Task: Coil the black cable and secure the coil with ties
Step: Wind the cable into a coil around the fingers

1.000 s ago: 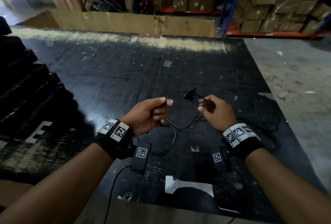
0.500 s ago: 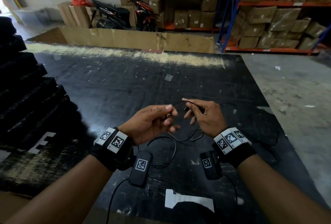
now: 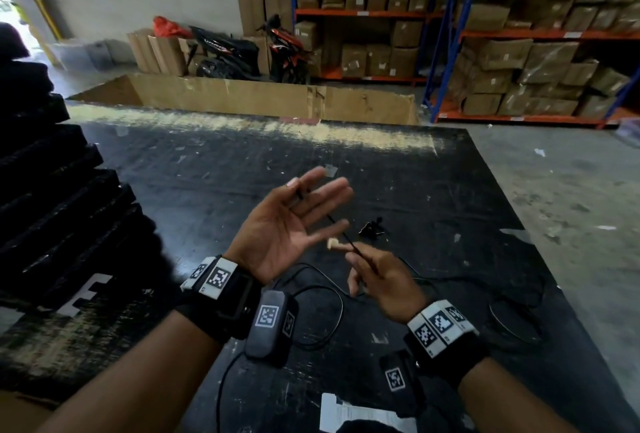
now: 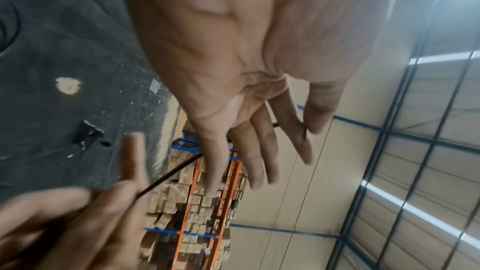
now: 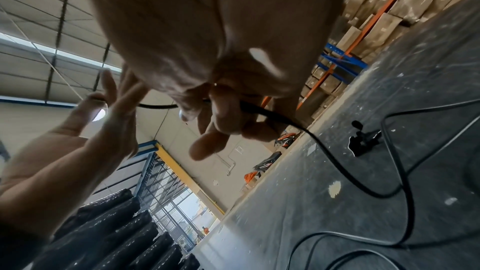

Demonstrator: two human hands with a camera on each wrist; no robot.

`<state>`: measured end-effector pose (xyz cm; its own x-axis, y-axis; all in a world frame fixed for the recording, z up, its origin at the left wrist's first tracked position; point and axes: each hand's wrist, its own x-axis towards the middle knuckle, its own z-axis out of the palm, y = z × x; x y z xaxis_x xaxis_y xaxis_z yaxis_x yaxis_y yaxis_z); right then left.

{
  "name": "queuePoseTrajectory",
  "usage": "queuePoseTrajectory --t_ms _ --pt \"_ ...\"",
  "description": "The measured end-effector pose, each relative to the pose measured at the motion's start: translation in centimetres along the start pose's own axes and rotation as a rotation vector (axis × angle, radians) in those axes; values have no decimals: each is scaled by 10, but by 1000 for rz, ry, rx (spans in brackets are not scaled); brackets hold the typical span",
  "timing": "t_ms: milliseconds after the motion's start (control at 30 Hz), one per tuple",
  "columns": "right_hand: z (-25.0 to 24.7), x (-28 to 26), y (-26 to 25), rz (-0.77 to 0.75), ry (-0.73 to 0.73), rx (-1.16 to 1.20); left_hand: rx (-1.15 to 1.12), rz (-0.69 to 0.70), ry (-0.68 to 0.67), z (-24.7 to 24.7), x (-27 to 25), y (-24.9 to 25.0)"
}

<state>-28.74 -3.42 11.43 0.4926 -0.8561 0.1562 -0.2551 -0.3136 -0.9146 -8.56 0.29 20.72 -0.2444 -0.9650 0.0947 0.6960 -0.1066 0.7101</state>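
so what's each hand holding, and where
Both hold the black cable: left hand pinches near its end between thumb and forefinger; right hand grips it further along.

bare forearms (image 3: pixel 138 380); black wrist straps (image 3: pixel 239 297) w/ b&w code tags (image 3: pixel 219 276), black cam pods (image 3: pixel 270 328), thin lead (image 3: pixel 219 398).

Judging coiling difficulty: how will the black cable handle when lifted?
Probably floppy: the black cable sags from the right hand into loose curves on the mat. Likely light, as a fingertip pinch holds it. Loops may slip off the left hand, whose fingers are straight.
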Motion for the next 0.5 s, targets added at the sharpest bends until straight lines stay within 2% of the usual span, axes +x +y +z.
queuePoseTrajectory --t_ms 133,267,400,500 --pt "-1 -13 -5 -15 -47 -34 -19 112 71 -8 9 19" --pt "-12 -22 -18 -50 -76 -100 37 155 70 -16 12 39" --pt "-33 -29 -38 -92 -85 -167 198 158 119 -21 13 57" --pt "-52 -32 -57 -125 -62 -225 419 116 175 -26 15 65"
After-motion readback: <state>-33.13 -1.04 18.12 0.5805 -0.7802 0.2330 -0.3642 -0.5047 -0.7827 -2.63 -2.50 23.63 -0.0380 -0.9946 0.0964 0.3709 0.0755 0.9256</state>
